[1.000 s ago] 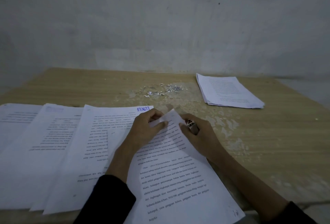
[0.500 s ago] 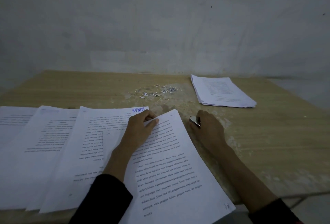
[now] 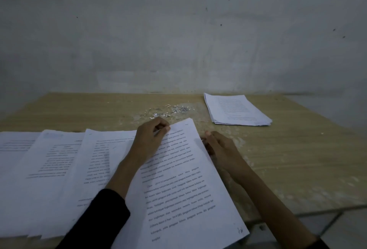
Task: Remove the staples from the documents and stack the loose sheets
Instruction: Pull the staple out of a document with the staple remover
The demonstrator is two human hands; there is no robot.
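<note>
Since half a sec ago the right hand (image 3: 220, 149) has slid left, up against the right edge of the white printed document (image 3: 178, 179). The small silvery tool seen in it then is out of sight now. The left hand (image 3: 151, 139) sits much as before at the doc's top-left corner, but now covers the blue writing on the sheet beneath.

L hand: fingers curled, thumb tip pressed onto the corner, pinching it. R hand: thumb points toward the far side, other fingers hidden behind the paper's edge, so can't tell if they grip anything.

The doc lies tilted on the light wooden table (image 3: 297, 159), near end hanging past the table's front edge toward the person. Its left side overlaps the nearest of three more white printed sheaves (image 3: 51, 159) fanned out to the left.

A neat stack of loose white sheets (image 3: 238, 109) rests far right, well apart from both hands. A scatter of small silvery staples and paper bits (image 3: 170, 110) lies just beyond the L hand, between it and the grey wall (image 3: 178, 30). Black sleeves (image 3: 95, 219) cover both forearms near the bottom edge.
</note>
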